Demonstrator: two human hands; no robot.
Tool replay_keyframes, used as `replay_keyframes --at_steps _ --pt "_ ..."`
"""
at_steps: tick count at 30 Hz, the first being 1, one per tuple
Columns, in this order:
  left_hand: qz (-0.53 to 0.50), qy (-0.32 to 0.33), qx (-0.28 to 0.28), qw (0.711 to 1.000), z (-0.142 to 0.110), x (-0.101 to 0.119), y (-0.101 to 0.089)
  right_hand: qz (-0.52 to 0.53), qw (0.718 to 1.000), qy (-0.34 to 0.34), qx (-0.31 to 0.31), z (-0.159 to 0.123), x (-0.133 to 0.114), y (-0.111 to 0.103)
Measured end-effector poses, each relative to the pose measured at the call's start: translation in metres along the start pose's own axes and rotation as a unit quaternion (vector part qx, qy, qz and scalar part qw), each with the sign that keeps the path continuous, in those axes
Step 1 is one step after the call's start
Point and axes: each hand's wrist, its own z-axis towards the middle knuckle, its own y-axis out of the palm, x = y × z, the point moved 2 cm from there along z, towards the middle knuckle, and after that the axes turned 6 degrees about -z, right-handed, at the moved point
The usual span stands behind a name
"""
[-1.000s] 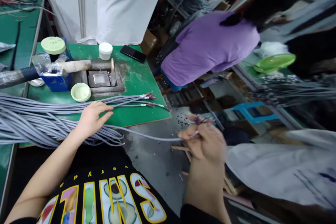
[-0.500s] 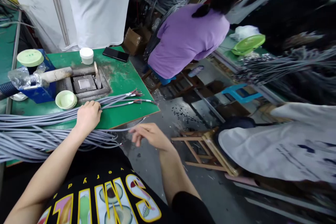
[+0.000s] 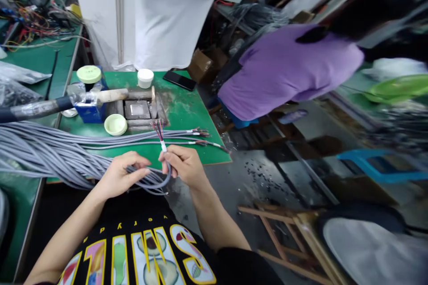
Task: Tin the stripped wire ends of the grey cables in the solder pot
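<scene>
My right hand (image 3: 185, 167) pinches a grey cable (image 3: 167, 173) close to its stripped end. Thin coloured wires (image 3: 158, 130) fan upward from that end above a white band, and the cable bends down below my fingers. Over the loose cable bundle (image 3: 80, 167) at the table's front edge is my left hand (image 3: 125, 173), its thumb and fingers apart and nothing gripped between them. More grey cables (image 3: 140, 134) lie across the green table (image 3: 190, 111) behind my hands, their stripped ends pointing right.
Behind the cables stand a metal-framed square pot (image 3: 137, 110), a pale green bowl (image 3: 115, 124), a white jar (image 3: 145, 78), a blue box (image 3: 89, 112) and a phone (image 3: 179, 80). A person in white (image 3: 170, 26) stands across the table; another in purple (image 3: 290, 62) sits at right.
My right hand has taken a cable and raised its end upright over the table edge. My left hand has left the cables on the table and come nearer me, opening. The view has swung left.
</scene>
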Motion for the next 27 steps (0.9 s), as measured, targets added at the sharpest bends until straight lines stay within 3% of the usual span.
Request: replay_keyframes --at_steps 4,9,15,27 --pt "-0.098 0.030 0.175 0.979 0.007 0.015 -0.008 -0.003 0.999 0.001 -0.039 -0.001 0.002 0.015" --pt "-0.214 -0.012 0.264 0.941 0.018 0.020 -0.003 -0.020 0.998 -0.007 -0.052 0.001 0.001 0.021" --pt "-0.253 -0.052 0.290 0.921 0.028 0.020 0.000 -0.050 0.997 -0.009 -0.053 0.001 0.002 0.022" --pt "-0.286 -0.081 0.253 0.921 0.039 0.017 0.002 -0.059 0.996 -0.022 -0.057 0.003 0.003 0.019"
